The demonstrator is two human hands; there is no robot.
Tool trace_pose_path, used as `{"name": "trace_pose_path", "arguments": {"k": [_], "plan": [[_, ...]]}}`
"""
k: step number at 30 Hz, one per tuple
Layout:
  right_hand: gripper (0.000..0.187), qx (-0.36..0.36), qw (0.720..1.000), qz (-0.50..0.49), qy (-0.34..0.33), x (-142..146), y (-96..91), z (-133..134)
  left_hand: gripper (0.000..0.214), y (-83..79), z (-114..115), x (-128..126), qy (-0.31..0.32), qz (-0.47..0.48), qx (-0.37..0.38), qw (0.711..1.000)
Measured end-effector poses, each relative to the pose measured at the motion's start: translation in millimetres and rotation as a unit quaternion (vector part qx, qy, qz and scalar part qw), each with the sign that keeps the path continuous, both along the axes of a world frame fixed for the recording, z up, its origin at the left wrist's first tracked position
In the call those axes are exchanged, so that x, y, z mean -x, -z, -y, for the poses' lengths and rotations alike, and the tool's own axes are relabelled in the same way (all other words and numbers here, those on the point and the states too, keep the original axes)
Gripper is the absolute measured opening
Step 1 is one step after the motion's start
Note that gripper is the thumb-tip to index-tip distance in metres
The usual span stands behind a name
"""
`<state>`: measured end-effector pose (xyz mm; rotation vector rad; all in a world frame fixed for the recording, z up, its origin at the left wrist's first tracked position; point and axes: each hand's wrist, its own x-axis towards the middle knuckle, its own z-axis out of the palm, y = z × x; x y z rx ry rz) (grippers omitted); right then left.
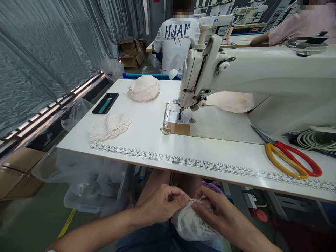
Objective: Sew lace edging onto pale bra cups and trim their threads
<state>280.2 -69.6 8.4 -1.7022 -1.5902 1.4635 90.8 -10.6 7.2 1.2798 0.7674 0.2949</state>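
A piece of white lace fabric [193,225] hangs over my lap, below the table's front edge. My left hand [168,204] pinches its upper edge between thumb and forefinger. Close beside it, my right hand [215,210] grips the same edge with thumb and fingers, and part of the fabric is hidden behind these fingers. On the white table [147,133] lie a flat stack of lace-edged fabric [110,127] at the left and a rounded pale fabric piece [144,88] farther back. Both stand apart from my hands.
A white sewing machine [199,73] fills the table's right side. Scissors with red and yellow handles [291,159] lie near the front edge. A phone [105,103] rests at the left. Plastic bags and a clear bin [84,199] stand below. Ahead sits a person in a white shirt [178,43].
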Motion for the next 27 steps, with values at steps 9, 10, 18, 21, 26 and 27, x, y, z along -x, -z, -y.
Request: {"name": "trace_pose_path", "arguments": {"k": [9, 10, 18, 21, 26, 27], "plan": [[0.035, 0.09, 0.976, -0.197, -0.018, 0, -7.1, -9, 0.019, 2.3, -5, -1, -0.002, -0.037, 0.017, 0.999], [0.035, 0.095, 0.974, -0.204, -0.015, -1, -5.8, -8, 0.02, 1.5, -6, -1, -0.008, -0.039, 0.024, 0.999], [0.033, 0.018, 0.994, -0.077, -0.077, -1, -10.8, -12, 0.019, -3.6, -10, 6, 0.013, -0.054, -0.027, 0.998], [0.025, -0.034, 0.995, -0.036, -0.085, 0, -10.6, -12, 0.017, -4.4, -10, 7, 0.025, -0.063, -0.061, 0.996], [0.023, -0.055, 0.995, -0.059, -0.058, 0, -2.3, -12, 0.023, -7.2, -14, 9, 0.037, -0.07, -0.101, 0.992], [0.025, -0.047, 0.994, -0.078, -0.055, -2, -1.0, -12, 0.024, -6.5, -15, 10, 0.047, -0.071, -0.105, 0.991]]}}
